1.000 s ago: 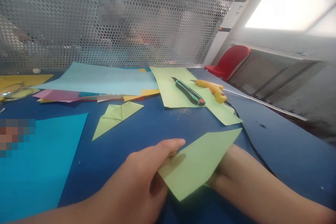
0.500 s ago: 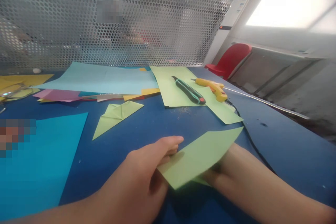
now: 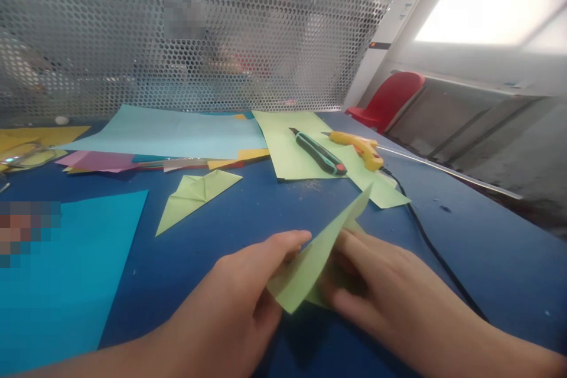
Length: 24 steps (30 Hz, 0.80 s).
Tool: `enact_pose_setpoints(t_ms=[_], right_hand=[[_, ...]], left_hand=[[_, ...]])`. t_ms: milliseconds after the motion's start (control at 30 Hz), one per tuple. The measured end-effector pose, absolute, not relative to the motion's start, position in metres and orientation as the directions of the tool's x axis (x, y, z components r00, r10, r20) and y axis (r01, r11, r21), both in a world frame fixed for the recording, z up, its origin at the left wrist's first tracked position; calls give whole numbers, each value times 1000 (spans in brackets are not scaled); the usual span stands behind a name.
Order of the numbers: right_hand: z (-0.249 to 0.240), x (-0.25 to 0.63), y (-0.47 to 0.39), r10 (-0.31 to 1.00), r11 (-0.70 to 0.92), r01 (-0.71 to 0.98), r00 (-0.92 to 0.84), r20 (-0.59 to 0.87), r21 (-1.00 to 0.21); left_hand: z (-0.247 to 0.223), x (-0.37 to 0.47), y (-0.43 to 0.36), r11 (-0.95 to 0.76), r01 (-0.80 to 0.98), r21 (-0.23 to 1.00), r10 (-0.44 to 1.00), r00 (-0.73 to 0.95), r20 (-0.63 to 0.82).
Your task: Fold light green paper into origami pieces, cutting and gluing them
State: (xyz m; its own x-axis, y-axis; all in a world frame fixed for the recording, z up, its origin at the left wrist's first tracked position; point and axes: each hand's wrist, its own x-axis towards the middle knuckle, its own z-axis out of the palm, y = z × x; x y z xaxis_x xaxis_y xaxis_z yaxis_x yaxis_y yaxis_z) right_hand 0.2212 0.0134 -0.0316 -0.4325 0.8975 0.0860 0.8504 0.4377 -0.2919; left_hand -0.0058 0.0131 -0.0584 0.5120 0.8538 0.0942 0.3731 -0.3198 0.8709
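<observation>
A light green sheet of paper (image 3: 310, 263), folded and standing partly on edge, is between my two hands above the blue table (image 3: 261, 207). My left hand (image 3: 248, 280) is closed on its left end, with the thumb lying along the near side. My right hand (image 3: 370, 271) grips the right part from behind, its fingers partly hidden by the paper. Farther left lies a folded green paper piece (image 3: 197, 198), with creases along its top.
A green sheet (image 3: 272, 144) carries a utility knife (image 3: 319, 153); a yellow glue gun (image 3: 358, 147) with a black cord lies beside it. Pale blue paper (image 3: 172, 133) covers coloured sheets. At left is a bright blue sheet (image 3: 97, 260) with another person's blurred hand. Behind stands a perforated metal screen (image 3: 274, 29).
My right hand has come round to the left and turned, tilting the green paper from nearly flat to steeply upright. My left hand has stayed in place.
</observation>
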Motion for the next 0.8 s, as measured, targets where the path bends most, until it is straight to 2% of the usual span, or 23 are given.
enact_pose_setpoints(t_ms=[167,300,500,600,700,800], right_hand=[[-33,220,15,711,696,636,-676,195,-333],[-33,220,17,637,748,555,-753,162,-365],[-32,218,18,680,691,591,-726,98,-417],[-25,218,20,684,659,563,-725,85,-498],[-16,226,21,713,571,591,-701,-13,-570],[-11,247,18,752,524,648,-657,-57,-553]], left_hand=[[-57,-5,14,-316,402,859,866,492,88],[-61,-6,13,-287,386,877,866,496,64],[-59,-5,14,-344,413,843,858,503,104],[-58,-6,15,-386,421,821,850,509,139],[-60,-5,16,-367,392,844,855,500,140],[-63,-4,16,-336,367,868,861,494,125]])
